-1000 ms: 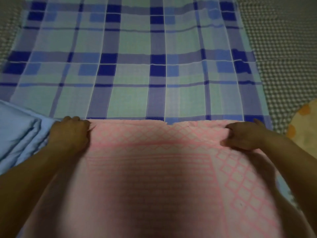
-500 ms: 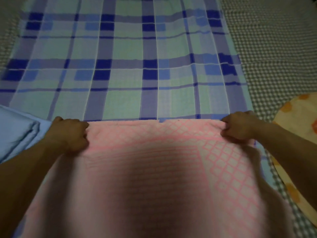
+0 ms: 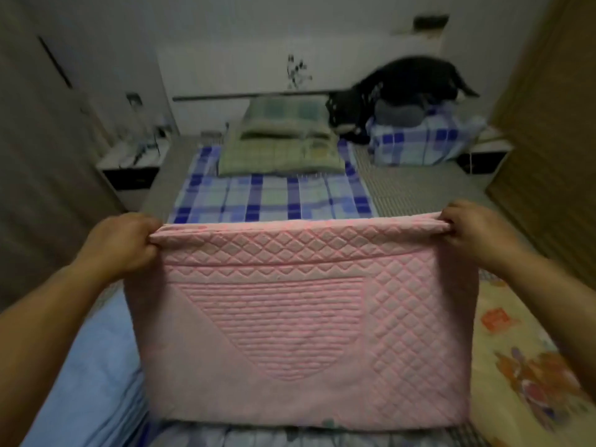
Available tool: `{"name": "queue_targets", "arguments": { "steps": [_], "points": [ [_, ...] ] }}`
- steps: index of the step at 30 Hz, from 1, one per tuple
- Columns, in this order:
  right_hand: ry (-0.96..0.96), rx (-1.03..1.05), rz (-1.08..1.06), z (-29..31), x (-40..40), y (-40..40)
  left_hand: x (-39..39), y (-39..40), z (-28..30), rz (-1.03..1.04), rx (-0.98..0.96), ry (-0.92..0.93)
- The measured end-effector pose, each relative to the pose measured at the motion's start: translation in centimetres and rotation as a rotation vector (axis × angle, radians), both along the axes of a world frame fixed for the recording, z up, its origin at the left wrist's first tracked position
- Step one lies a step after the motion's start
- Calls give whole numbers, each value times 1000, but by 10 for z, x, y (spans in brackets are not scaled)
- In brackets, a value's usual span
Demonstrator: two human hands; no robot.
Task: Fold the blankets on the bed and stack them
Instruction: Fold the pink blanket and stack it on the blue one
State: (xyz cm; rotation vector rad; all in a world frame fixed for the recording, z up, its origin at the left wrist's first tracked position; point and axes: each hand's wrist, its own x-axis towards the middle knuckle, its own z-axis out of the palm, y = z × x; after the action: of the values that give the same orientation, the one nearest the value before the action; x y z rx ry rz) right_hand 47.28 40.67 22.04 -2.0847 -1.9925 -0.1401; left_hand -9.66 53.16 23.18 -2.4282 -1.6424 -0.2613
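A pink quilted blanket [image 3: 300, 324], folded, hangs in the air in front of me over the bed. My left hand [image 3: 124, 245] grips its top left corner and my right hand [image 3: 474, 232] grips its top right corner. The top edge is stretched level between the two hands and the lower fold hangs free just above the bed. A light blue blanket [image 3: 87, 375] lies at the lower left. A yellow blanket with an orange pattern [image 3: 529, 359] lies at the lower right.
A blue plaid sheet [image 3: 267, 196] covers the bed, with a green pillow [image 3: 283, 146] at its head. A plaid bundle [image 3: 419, 140] topped by dark clothes [image 3: 403, 88] sits at the far right. A nightstand [image 3: 132, 166] stands at the left; a wooden wardrobe [image 3: 554, 124] at the right.
Both hands have lifted the pink blanket off the bed, so it now hangs upright. The view has tilted up from the plaid sheet to take in the whole room.
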Motion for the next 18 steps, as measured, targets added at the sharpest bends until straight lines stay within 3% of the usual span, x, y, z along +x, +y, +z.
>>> {"name": "queue_targets", "arguments": {
  "steps": [5,9,14,16,18],
  "points": [
    [-77,192,-60,103,26,-41,22,-46,121,-18,239,-14],
    [-188,342,0,117,40,-96,24,-103,129,-86,365,34],
    [-305,280,65,33,38,-186,18,-185,28,-167,220,9],
    [-253,226,84,-19,34,-230,11,-231,-34,-19,124,-113],
    [-101,43,48,-73,27,-279,4,-290,-104,128,4,-234]
  ]
}}
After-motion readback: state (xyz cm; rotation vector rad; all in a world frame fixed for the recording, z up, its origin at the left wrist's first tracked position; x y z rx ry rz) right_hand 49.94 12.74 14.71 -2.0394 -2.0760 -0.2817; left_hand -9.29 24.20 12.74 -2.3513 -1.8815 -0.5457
